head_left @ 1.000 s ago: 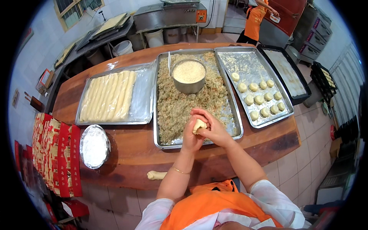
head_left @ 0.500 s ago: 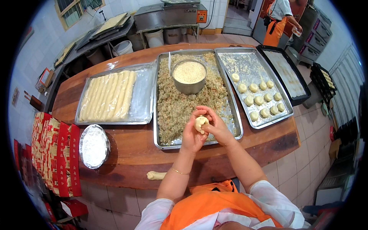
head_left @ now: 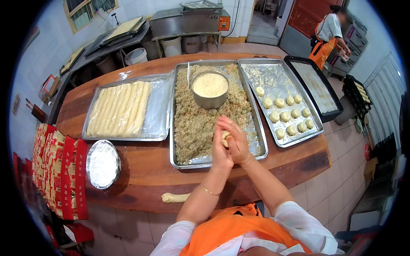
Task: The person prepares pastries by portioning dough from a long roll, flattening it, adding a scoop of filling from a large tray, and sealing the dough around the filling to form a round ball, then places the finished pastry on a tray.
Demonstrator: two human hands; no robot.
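Note:
My left hand (head_left: 220,145) and my right hand (head_left: 236,141) are closed together around a pale dough piece (head_left: 224,138), mostly hidden between the palms. They are over a steel tray (head_left: 172,141) of crumbly, speckled filling (head_left: 192,136). Behind them, a steel bowl (head_left: 208,103) of pale grains stands in that tray. To the right is a tray (head_left: 277,77) with several small round dough pieces (head_left: 285,116); to the left, a tray (head_left: 158,106) holds long dough strips (head_left: 117,109). A short dough roll (head_left: 173,197) lies at the wooden table's (head_left: 141,179) near edge.
At the left stand a bowl of white powder (head_left: 101,162) and stacked red packaging (head_left: 55,170). A black tray (head_left: 320,94) sits at the table's right. A co-worker in an orange apron (head_left: 323,51) stands at the back right. A metal machine (head_left: 179,23) is against the back wall.
My hands have pressed closer together, covering more of the dough, with fingertips now pointing forward. The co-worker has moved rightward and is bending at the back right.

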